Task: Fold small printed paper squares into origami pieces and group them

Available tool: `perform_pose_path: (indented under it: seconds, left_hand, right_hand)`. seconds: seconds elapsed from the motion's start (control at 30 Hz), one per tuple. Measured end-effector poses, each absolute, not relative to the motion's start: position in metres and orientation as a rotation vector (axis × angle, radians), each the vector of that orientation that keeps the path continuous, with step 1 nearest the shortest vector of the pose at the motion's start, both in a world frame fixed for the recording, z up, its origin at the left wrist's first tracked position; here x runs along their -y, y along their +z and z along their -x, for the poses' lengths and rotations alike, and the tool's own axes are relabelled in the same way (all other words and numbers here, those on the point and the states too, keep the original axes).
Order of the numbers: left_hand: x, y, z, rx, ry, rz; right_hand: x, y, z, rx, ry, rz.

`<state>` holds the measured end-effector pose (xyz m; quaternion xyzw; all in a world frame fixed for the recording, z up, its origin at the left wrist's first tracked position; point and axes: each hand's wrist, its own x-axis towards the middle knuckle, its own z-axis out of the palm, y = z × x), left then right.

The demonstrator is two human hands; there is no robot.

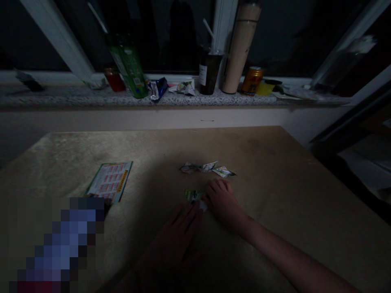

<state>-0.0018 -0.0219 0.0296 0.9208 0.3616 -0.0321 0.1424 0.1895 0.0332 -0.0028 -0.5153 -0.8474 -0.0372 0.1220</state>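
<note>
A small piece of printed paper (192, 194), green and white, lies partly folded on the table under my fingertips. My left hand (181, 226), in deep shadow, rests nearly flat with its fingers stretched out onto the paper's near side. Curled at the right edge of the paper is my right hand (222, 203), its thumb and fingers closing on it. Just beyond the hands, three folded paper pieces lie in a row: a left one (188, 167), a middle one (209, 166) and a right one (224, 171). Part of the paper is hidden by my fingers.
A printed card (111, 179) lies on the tan table (269, 162) to the left, near a blurred-out patch. Along the windowsill (177, 99) stand a green carton (131, 71), a dark cup (210, 73) with a straw, a tall flask (241, 49) and an orange can (252, 81).
</note>
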Motion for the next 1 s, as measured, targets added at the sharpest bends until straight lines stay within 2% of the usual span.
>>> perform_pose_path:
  seconds: [0.57, 0.83, 1.0]
  left_hand:
    - [0.0221, 0.0308, 0.0028, -1.043, -0.067, -2.624]
    - [0.0203, 0.0325, -0.0012, -1.031, -0.173, -2.624]
    - [0.0224, 0.0295, -0.0001, -1.025, -0.097, -2.638]
  right_hand:
    - [-0.0364, -0.0004, -0.1893, 2.549, -0.149, 1.473]
    - [-0.0397, -0.0028, -0.1887, 2.547, -0.101, 1.466]
    - [-0.0316, 0.0025, -0.1942, 2.442, 0.003, 1.429]
